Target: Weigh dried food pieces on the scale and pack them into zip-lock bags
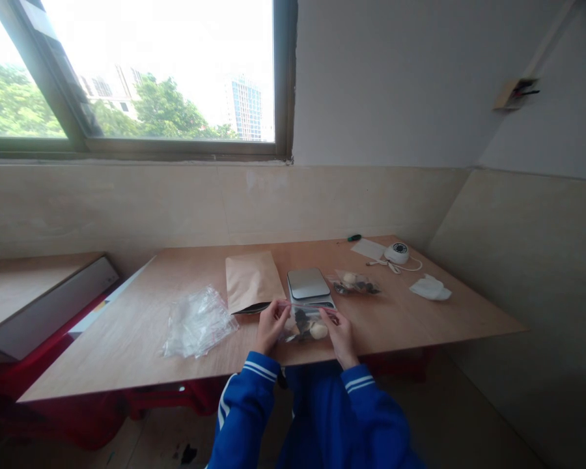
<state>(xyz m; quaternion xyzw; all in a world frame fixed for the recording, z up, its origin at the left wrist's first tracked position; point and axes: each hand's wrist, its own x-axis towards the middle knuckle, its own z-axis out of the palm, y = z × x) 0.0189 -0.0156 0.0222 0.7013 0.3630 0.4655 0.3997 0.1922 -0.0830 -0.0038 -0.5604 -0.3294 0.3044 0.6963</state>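
A clear zip bag with dark pieces and a pale round piece in it lies at the table's front edge, its pinkish zip strip uppermost. My left hand pinches the left end of that strip. At the other end, my right hand has its fingers closed on the strip too. Just behind the bag stands a kitchen scale with a silver plate; the bag partly covers its front. Left of the scale lies a brown paper pouch, its dark mouth toward me.
A pile of clear plastic bags lies left on the wooden table. Another filled bag is right of the scale. Farther right are a white dome camera with cables, a crumpled white wrapper and a green-handled tool.
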